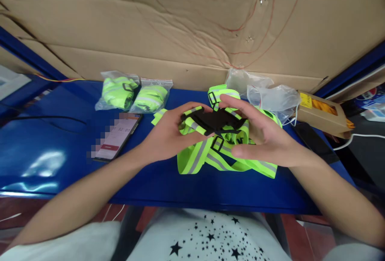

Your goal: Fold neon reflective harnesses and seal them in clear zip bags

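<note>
My left hand [173,130] is closed round a bunched part of a neon-yellow reflective strap [194,158] with grey stripes. A black piece that looks like a plastic buckle [215,120] lies between my hands, with strap loops on both its sides. My right hand [264,136] curves round the right side of the bundle, its thumb and fingers spread apart. Below and behind, the rest of the strap rests on the blue table [156,180], with a small black slide adjuster [217,143] on it. Another adjuster [212,98] shows on the loop behind. My fingers hide part of the bundle.
Two clear bags of folded yellow straps [120,94] [152,98] lie at the back left. A phone [120,136] lies left of my hands. Crumpled plastic bags [273,96], a cardboard box [323,112] and a dark flat device [314,142] are on the right. A cardboard wall [150,20] stands behind.
</note>
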`<state>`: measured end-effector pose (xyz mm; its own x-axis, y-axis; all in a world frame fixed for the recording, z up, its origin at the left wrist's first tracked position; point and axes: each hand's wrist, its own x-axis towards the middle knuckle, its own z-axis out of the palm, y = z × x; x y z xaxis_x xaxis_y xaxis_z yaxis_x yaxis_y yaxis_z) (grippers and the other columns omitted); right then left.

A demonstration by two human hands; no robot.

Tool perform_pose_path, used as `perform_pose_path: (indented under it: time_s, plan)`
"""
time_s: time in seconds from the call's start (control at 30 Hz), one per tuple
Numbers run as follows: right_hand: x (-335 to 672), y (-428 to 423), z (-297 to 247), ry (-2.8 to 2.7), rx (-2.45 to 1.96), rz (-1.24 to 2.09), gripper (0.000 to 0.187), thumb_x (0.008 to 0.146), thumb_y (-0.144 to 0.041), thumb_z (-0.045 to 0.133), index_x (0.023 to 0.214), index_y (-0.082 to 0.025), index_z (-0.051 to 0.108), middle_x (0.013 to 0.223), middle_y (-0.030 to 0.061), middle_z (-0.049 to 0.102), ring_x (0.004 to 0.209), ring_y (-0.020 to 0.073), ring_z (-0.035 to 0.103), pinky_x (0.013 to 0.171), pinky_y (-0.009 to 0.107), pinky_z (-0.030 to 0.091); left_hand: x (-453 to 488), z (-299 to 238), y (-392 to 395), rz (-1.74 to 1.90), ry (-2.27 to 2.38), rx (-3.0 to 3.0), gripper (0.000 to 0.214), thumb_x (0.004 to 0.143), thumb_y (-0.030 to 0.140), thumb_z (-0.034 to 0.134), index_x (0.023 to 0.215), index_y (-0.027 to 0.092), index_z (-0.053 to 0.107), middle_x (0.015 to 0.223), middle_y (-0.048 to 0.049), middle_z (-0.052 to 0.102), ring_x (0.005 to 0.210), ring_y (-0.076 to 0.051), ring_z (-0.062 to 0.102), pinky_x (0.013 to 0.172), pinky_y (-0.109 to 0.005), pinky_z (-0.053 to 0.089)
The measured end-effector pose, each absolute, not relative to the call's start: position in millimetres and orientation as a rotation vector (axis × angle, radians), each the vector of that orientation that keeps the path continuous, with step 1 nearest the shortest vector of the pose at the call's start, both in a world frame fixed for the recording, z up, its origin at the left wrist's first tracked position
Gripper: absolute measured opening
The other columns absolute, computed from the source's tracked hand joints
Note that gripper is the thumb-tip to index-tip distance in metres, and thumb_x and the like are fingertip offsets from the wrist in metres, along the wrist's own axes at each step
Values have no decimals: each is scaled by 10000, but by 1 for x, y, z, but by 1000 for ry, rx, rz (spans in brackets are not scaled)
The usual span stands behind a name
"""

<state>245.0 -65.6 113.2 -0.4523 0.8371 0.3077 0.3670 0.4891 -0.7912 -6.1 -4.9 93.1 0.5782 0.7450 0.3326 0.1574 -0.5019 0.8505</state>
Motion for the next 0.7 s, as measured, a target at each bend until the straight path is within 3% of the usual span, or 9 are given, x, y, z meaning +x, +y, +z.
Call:
perform_pose_path:
  time_s: [0.07,0.17,0.3,0.4,0.57,0.7]
  plan:
    - [248,-66,118,-1980,-933,1005,771,892,-544,738,1567,-361,412,1579,53,494,1461,296,471,1200,495,416,-7,88,-9,938,569,1643,430,816,372,842,1180,205,684,1087,-59,747,907,-230,739,838,-347,594]
    - [248,-61,120,-1953,-966,1073,730,834,-541,803,1483,-340,537,1541,51,542,1453,319,478,1216,527,384,-6,86,-14,917,418,1313,482,834,369,836,1255,207,662,999,-55,766,762,-201,746,739,-321,604]
    - [237,-57,111,-1703,-943,1437,691,784,-409,872,1409,-282,606,1392,77,655,1275,292,632,1087,473,521,1,85,-20,818,393,1165,547,830,327,843,1321,186,648,905,-57,769,681,-166,717,704,-289,591]
    - [228,-59,107,-1359,-905,1631,679,733,-277,900,1357,-268,633,1291,69,699,1102,251,709,1004,439,568,6,80,-23,791,381,1117,473,823,299,845,1248,164,688,873,-53,753,677,-157,702,661,-267,581]
    - [223,-58,105,-1179,-916,1446,652,749,-168,858,1347,-306,638,944,-21,738,772,168,697,835,383,594,12,69,-23,734,424,1166,306,866,380,807,992,110,740,953,-103,752,704,-145,693,647,-243,569]
    - [220,-55,95,-1139,-950,1405,539,760,-210,835,1273,-291,692,846,-30,734,777,187,717,835,382,602,14,63,-25,766,489,1345,325,882,425,786,1004,129,726,884,-70,739,749,-168,692,734,-304,594]
